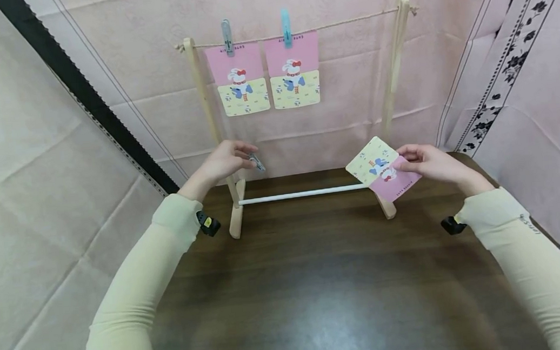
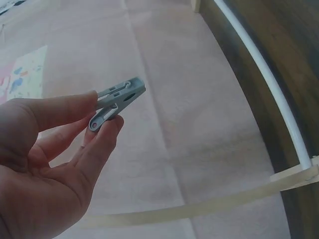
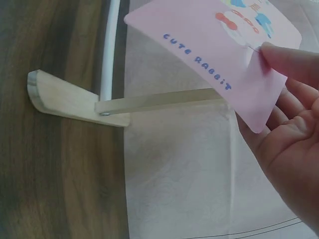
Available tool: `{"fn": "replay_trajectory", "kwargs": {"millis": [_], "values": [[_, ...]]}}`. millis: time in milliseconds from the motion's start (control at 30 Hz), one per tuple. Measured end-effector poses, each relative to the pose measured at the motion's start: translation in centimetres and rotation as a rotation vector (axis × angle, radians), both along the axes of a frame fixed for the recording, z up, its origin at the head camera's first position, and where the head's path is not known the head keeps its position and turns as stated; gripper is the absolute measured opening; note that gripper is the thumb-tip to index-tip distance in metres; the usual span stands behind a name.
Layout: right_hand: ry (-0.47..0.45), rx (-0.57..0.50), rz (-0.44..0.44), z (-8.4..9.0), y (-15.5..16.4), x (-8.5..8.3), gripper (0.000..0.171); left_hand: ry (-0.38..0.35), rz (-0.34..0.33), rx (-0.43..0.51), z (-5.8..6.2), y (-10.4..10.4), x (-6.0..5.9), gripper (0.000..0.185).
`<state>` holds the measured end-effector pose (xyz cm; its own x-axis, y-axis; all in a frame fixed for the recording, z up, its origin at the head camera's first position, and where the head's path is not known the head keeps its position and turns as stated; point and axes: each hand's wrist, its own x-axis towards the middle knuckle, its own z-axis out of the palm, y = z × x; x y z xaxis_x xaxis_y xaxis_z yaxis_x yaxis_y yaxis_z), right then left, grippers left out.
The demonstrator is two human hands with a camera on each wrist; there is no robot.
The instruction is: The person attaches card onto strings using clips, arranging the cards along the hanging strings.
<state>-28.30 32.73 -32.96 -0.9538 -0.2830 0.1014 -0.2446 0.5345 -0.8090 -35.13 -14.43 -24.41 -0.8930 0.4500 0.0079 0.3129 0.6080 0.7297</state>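
My left hand (image 1: 225,161) pinches a grey clothespin (image 1: 257,162) between thumb and fingers, just left of the wooden rack's left post (image 1: 205,109). In the left wrist view the grey clothespin (image 2: 115,103) sticks out from my fingertips (image 2: 107,133), jaws closed. My right hand (image 1: 427,163) holds a pink and yellow rabbit card (image 1: 382,170) by its edge near the right post (image 1: 393,69). The right wrist view shows that card (image 3: 219,45) under my thumb (image 3: 291,62), printed "CUTE RABBIT".
Two more rabbit cards (image 1: 238,79) (image 1: 294,71) hang from the string (image 1: 347,22) on a grey peg (image 1: 227,37) and a blue peg (image 1: 286,28). A white rod (image 1: 301,194) joins the rack's feet on the dark wooden table (image 1: 316,281). Pink cloth covers the walls.
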Motion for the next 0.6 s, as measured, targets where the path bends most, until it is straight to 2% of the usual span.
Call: {"fn": "replay_trajectory", "kwargs": {"millis": [333,600], "values": [[0.103,-0.102,-0.006,0.6,-0.4,0.1,0.033,0.056,-0.027,0.014,2.1,1.3,0.7,0.036],[0.164,-0.126,-0.106,1.2,-1.1,0.3,0.042,0.078,-0.032,0.021,3.7,2.1,1.3,0.033]]}}
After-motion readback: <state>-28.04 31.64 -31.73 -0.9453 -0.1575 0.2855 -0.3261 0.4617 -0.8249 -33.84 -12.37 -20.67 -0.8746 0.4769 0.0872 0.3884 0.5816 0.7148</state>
